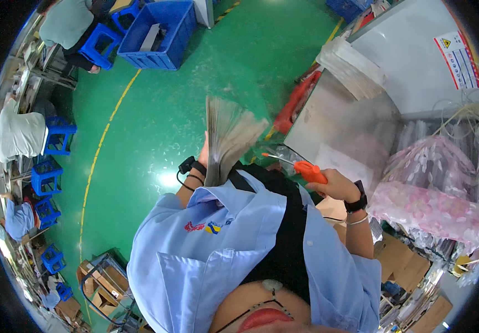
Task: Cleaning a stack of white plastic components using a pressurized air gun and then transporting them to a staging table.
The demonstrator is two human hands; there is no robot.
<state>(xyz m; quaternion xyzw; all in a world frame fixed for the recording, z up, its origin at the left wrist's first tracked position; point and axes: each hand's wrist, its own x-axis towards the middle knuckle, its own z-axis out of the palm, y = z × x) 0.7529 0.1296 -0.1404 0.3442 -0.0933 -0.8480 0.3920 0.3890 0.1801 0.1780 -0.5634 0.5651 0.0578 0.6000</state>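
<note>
My left hand (pixel 203 151) grips a thick stack of thin greyish sheets (pixel 224 136) by its left side, in front of my chest. The sheets stand upright and fan out to the right at the top; most of my fingers are hidden behind them. To the right, my right hand (pixel 336 186) is closed around an orange-handled tool (pixel 310 171). A thin shaft runs from the handle leftward to an orange tip, near the stack but apart from it. I cannot make out the tool's exact kind.
A grey metal-topped table (pixel 334 125) stands at the right, with a pile of pale sheets (pixel 353 66) on it. Pink floral plastic (pixel 434 205) hangs nearby. Cardboard boxes (pixel 400 261) lie lower right. A blue crate (pixel 159 36), blue stools (pixel 100 45) and seated people are at the left.
</note>
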